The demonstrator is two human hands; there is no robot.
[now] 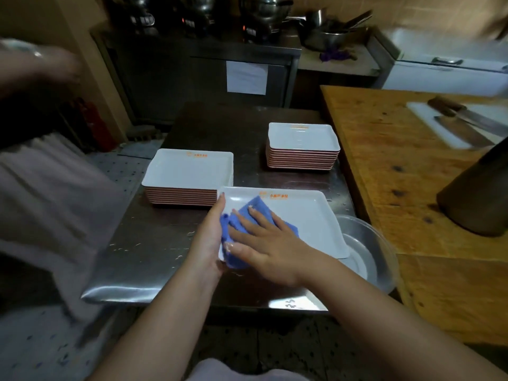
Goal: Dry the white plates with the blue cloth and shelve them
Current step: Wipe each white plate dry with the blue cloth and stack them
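Pressing flat on the cloth (258,215), the right hand (270,247) lies with fingers spread and straight, the blue fabric bunched under it on the near-left part of a white plate (308,215). The left hand (210,235) grips that plate's left rim, fingers mostly hidden beneath it. The plate rests on the steel bench (154,243), its right corner over a metal bowl (368,251) with nothing visible inside. Just beyond, touching the plate's far-left corner, stands one stack (187,177) of white plates; a second stack (302,147) sits farther back right. Knives (464,119) lie on a white board (423,116) on the wooden block at right
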